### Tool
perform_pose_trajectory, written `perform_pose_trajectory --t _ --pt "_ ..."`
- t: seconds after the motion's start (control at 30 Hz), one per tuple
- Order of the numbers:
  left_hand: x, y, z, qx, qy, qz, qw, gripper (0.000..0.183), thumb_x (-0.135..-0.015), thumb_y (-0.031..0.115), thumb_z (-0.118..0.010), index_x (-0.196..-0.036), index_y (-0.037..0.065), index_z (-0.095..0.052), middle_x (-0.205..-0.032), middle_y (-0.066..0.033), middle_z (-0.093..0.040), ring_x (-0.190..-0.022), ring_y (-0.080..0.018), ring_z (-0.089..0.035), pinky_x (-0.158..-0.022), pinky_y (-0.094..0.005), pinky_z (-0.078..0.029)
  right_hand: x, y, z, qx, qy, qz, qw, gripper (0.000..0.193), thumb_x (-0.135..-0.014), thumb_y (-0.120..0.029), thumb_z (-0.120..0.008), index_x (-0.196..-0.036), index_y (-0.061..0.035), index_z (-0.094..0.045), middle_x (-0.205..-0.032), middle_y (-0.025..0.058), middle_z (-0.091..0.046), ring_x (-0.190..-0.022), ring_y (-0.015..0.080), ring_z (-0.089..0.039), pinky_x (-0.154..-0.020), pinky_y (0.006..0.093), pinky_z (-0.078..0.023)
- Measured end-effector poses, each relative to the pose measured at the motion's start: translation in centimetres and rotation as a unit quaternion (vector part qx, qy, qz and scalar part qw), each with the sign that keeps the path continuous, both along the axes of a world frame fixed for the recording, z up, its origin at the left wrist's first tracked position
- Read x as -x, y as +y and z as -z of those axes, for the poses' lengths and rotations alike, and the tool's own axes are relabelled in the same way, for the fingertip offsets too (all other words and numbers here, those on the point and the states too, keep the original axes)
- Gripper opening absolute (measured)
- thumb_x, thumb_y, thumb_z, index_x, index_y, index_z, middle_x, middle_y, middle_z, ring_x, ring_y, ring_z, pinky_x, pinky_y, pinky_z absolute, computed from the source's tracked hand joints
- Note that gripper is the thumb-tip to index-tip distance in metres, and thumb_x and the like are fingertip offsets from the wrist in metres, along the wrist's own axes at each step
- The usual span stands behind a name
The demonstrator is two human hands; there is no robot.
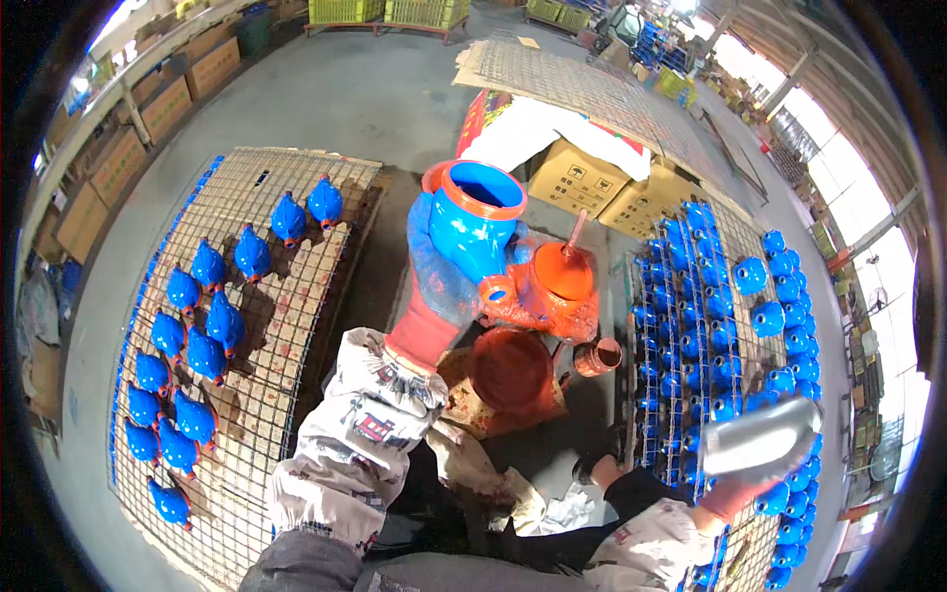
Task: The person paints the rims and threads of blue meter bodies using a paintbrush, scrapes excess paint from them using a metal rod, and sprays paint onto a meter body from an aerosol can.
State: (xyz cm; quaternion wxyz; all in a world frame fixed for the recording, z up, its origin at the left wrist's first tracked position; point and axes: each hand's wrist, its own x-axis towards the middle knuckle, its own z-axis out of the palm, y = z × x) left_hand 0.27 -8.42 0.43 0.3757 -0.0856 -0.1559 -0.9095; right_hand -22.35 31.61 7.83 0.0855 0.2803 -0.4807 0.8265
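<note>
Closest to you, your pale patterned sleeves (380,424) reach out either side of your dark-clad lap. Your right hand (760,439) is off over the mesh rack on your right (755,357); it is so bright and blurred that I cannot tell whether its fingers are wide, narrow or around something.

Ahead of your lap sits a dark red bowl (511,370) on stained cardboard (462,397), with a small red can (597,359) beside it. Just beyond, your left hand (439,266), in a blue-stained glove, has its fingers wrapped around the side of a blue pot (473,232), held up in front of you with its wide mouth tilted upward. That mouth is ringed in orange-red, and so is the small opening lower down — this piece looks well along, I'd judge. Next to it is an orange-red dish (564,274) with a stick (577,229) standing up from it.

To your left, blue pieces (225,321) stand apart on another mesh rack (281,335), many showing reddish ends; these seem to be the finished ones. The right rack carries far more blue pots, crowded in rows — I can't make out orange-red on them, so they may be what is left.

Farther off are cardboard boxes (577,187), a white sheet (523,133) and yellow-green crates (424,12).
</note>
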Motion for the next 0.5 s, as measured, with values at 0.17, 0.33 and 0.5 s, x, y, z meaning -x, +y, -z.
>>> perform_pose_trajectory --t 0.17,0.33,0.5 --pt "-0.8 -0.5 0.2 0.015 0.093 0.093 0.991 0.089 -0.086 0.076 -0.046 -0.134 0.001 -0.048 -0.114 -0.0248 -0.063 -0.089 -0.0349 -0.068 -0.061 -0.0408 -0.059 -3.8 -3.3 1.2 -0.186 -0.018 0.028 0.982 0.063 -0.096 -0.039 -0.054 -0.143 0.0004 -0.042 -0.134 0.0148 -0.055 -0.117 0.0259 -0.058 -0.103 0.0436 -0.047" --pt "-1.4 -1.1 -0.4 -0.01 0.084 0.061 0.995 0.086 -0.087 0.075 -0.045 -0.13 0.001 -0.05 -0.111 -0.023 -0.063 -0.089 -0.0333 -0.068 -0.061 -0.039 -0.058 -6.4 -7.0 -3.3 -0.088 0.0 -0.039 0.995 0.073 -0.095 -0.038 -0.058 -0.152 -0.0029 -0.029 -0.131 0.0161 -0.058 -0.104 0.0237 -0.063 -0.092 0.0395 -0.054" --pt "-0.9 -0.8 -1.4 -0.038 -0.028 -0.099 0.994 0.066 -0.094 0.061 -0.046 -0.129 0.005 -0.051 -0.113 -0.0177 -0.064 -0.093 -0.0318 -0.068 -0.072 -0.0415 -0.06 -12.4 -11.4 -0.6 -0.204 0.117 -0.012 0.972 0.108 -0.066 -0.05 -0.086 -0.149 -0.0008 -0.037 -0.123 0.0144 -0.057 -0.1 0.0246 -0.062 -0.086 0.0386 -0.052"
